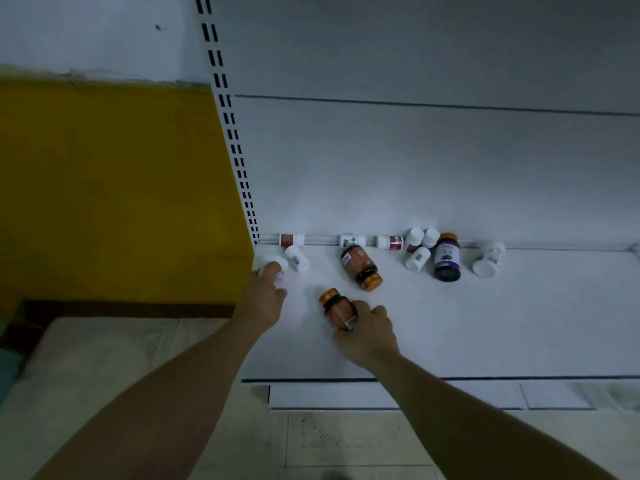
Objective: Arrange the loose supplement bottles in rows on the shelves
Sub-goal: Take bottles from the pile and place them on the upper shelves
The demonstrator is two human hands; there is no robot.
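Observation:
Loose supplement bottles lie on a white bottom shelf [485, 323]. My left hand [265, 294] grips a white bottle [277, 266] at the shelf's far left corner. My right hand [367, 332] holds an amber bottle with an orange cap [334, 304] near the shelf's front. A second amber bottle [360, 266] lies on its side behind it. A small white bottle [298, 258] lies beside my left hand. Further right are a dark purple bottle [447, 258], several small white bottles [418, 258] and another white bottle [488, 259]. Three small bottles [292, 240] lie along the back wall.
A slotted white upright [239, 157] marks the shelf's left end, with a yellow wall [114, 188] beyond it. The white back panel [433, 161] rises behind the bottles. The shelf's front edge [485, 378] sits just above a tiled floor [346, 441].

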